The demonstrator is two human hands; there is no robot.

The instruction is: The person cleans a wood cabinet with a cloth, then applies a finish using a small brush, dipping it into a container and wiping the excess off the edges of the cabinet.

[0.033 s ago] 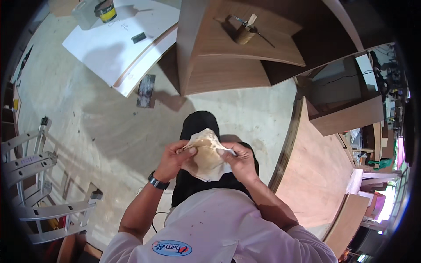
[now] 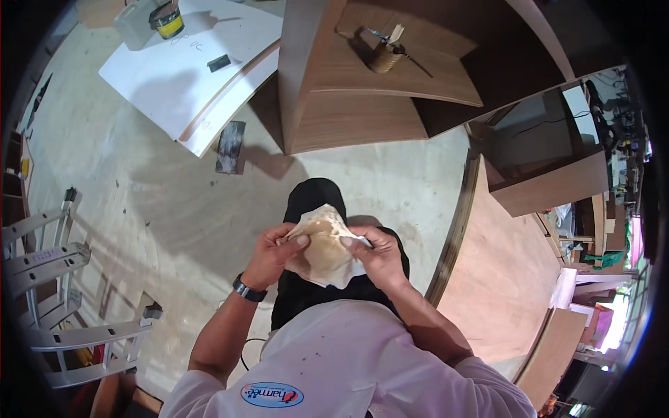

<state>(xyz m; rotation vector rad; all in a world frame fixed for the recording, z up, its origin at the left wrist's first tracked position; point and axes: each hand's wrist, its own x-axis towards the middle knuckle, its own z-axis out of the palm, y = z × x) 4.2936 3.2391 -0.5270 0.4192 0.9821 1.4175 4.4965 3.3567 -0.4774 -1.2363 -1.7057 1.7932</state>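
Between my two hands a crumpled white rag (image 2: 326,252) with brown stains is held spread out, above my dark-clothed legs. My left hand (image 2: 270,256), with a dark watch on its wrist, pinches the rag's left edge, thumb on top. On the opposite edge, my right hand (image 2: 380,256) grips it the same way. The fingers under the cloth are partly hidden.
Ahead stands a brown wooden cabinet (image 2: 296,76), with a tin of brushes (image 2: 385,58) on its shelf. A white board (image 2: 157,87) carries a black-and-yellow tub (image 2: 168,25). An aluminium ladder (image 2: 49,268) is at left, a plywood panel (image 2: 495,272) at right.
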